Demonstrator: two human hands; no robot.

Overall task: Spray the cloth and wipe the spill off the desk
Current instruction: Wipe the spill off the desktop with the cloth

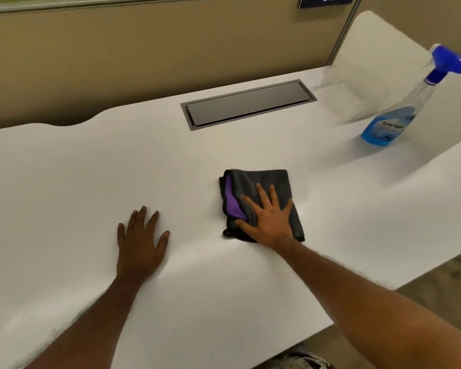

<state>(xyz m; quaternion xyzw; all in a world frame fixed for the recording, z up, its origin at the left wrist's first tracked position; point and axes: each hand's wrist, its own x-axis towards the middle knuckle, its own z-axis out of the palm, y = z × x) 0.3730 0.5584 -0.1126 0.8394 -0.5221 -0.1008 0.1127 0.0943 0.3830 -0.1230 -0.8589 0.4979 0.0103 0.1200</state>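
Note:
A folded dark grey cloth (pixel 258 182) with a purple inner layer lies on the white desk (pixel 91 169), a little right of centre. My right hand (pixel 269 217) presses flat on the cloth's near half, fingers spread. My left hand (pixel 141 241) rests palm down on the bare desk to the left of the cloth, fingers apart, holding nothing. A clear spray bottle (pixel 399 115) with blue liquid and a blue trigger head stands upright at the far right of the desk, well away from both hands. I cannot make out any spill on the surface.
A grey cable-access flap (pixel 248 103) is set into the desk behind the cloth. A beige partition wall (pixel 117 62) runs along the back edge. The desk's right edge drops to the floor (pixel 437 283).

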